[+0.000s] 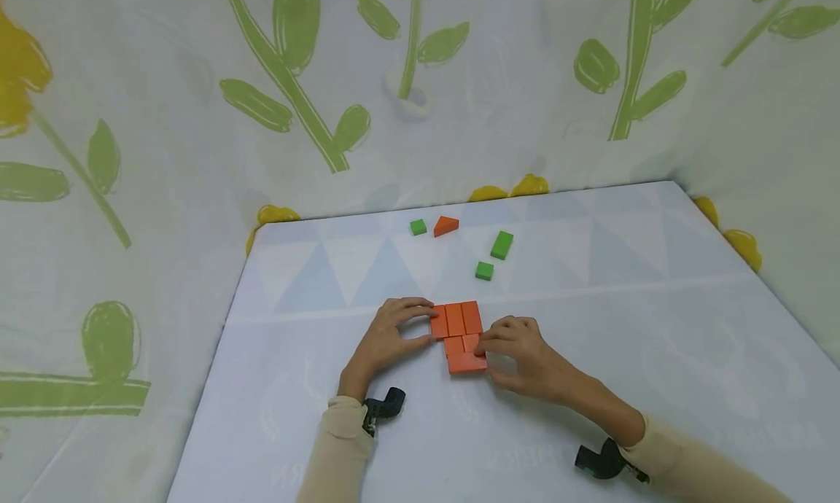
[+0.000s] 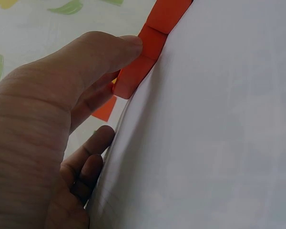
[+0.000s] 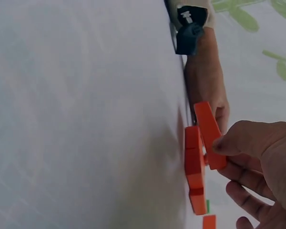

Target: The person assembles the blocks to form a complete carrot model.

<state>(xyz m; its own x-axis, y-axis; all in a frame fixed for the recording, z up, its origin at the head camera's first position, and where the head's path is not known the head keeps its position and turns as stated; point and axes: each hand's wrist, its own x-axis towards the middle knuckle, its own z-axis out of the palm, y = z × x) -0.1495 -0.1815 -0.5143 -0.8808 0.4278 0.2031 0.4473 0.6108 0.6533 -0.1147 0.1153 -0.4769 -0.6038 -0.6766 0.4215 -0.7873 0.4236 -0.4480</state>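
Flat orange blocks lie together in the head view: three upright oblong ones point(image 1: 454, 318) in a row, with smaller orange pieces point(image 1: 453, 345) below them. At the row's left end, my left hand point(image 1: 394, 332) holds the leftmost orange block point(image 1: 438, 328) between thumb and fingers. My left thumb point(image 2: 128, 46) presses the block side in the left wrist view. My right hand point(image 1: 525, 361) pinches a long orange block point(image 3: 209, 136) by one end. This block is tilted and raised over the nearer part of the group. Its far fingers partly cover one small piece.
Toward the back lie several loose pieces: a small green block point(image 1: 418, 227), an orange triangular block point(image 1: 446, 226), a longer green block point(image 1: 502, 245) and another small green block point(image 1: 484, 271). The white table point(image 1: 630, 357) meets a flower-patterned cloth point(image 1: 485, 124) behind.
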